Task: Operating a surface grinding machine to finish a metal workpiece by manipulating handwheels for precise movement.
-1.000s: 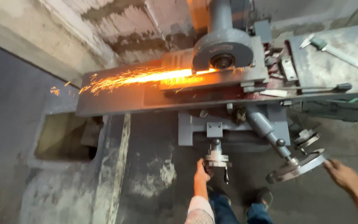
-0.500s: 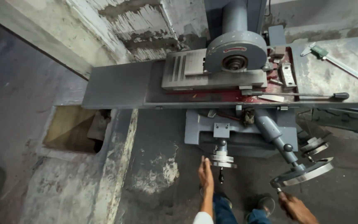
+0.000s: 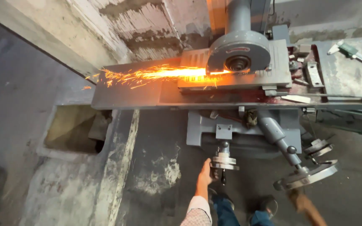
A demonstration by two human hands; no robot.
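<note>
The left hand [image 3: 205,175] rests against the small round grey metal handwheel [image 3: 224,161] low on the front of the grey surface-grinding machine [image 3: 239,129]; whether its grip is clenched cannot be told. The right hand [image 3: 301,202], blurred, sits just under the larger flat metal handwheel [image 3: 308,175], grip unclear. Orange sparks [image 3: 147,75] stream leftward from the round grey wheel guard [image 3: 239,52] across the long machine table [image 3: 126,98].

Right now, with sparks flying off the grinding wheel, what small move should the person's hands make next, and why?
Probably keep turning the small handwheel with the left hand: sparks stream left from the grinding wheel, so the cut is mid-pass. The right hand sits beneath the large handwheel.
</note>
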